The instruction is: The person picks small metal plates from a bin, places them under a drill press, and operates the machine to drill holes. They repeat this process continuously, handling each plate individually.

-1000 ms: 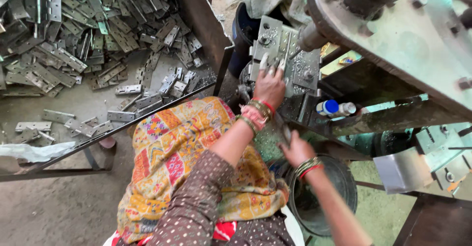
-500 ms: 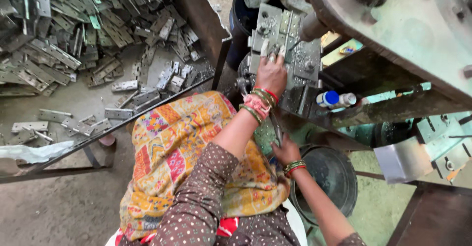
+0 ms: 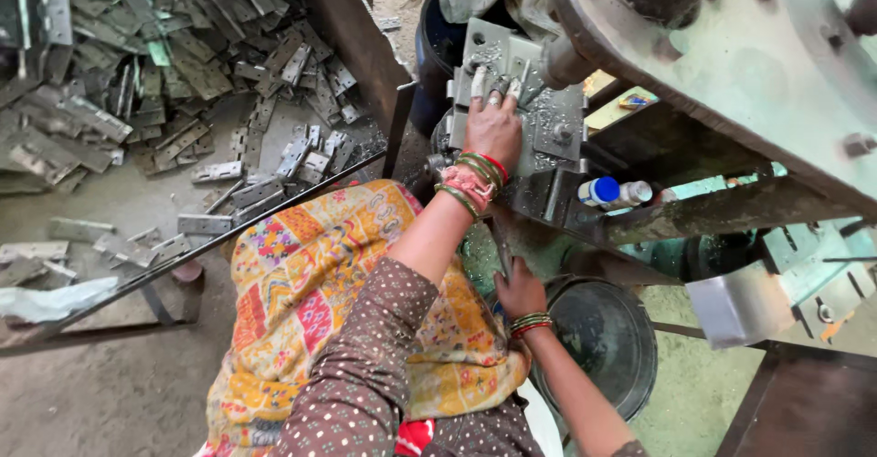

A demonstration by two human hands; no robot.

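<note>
My left hand [image 3: 493,130] lies flat on the grey metal bed [image 3: 548,114] of a press machine, fingers spread, with the fingertips on a pale metal block [image 3: 498,50]. It grips nothing that I can see. Red and green bangles circle that wrist. My right hand [image 3: 517,290] is lower, beside my lap, with its fingers curled around a thin dark metal bar [image 3: 501,254]. A patterned orange and yellow cloth [image 3: 311,283] covers my lap.
Several flat metal hinge plates [image 3: 183,64] are heaped on the floor at left, behind a dark steel frame [image 3: 352,41]. A round black pan [image 3: 598,338] sits under my right arm. The press's big painted body [image 3: 731,64] overhangs at right. A small blue-capped bottle [image 3: 610,192] lies on a ledge.
My left hand has slid further up the machine bed onto the pale block. My right hand has shifted down and to the left, toward my lap.
</note>
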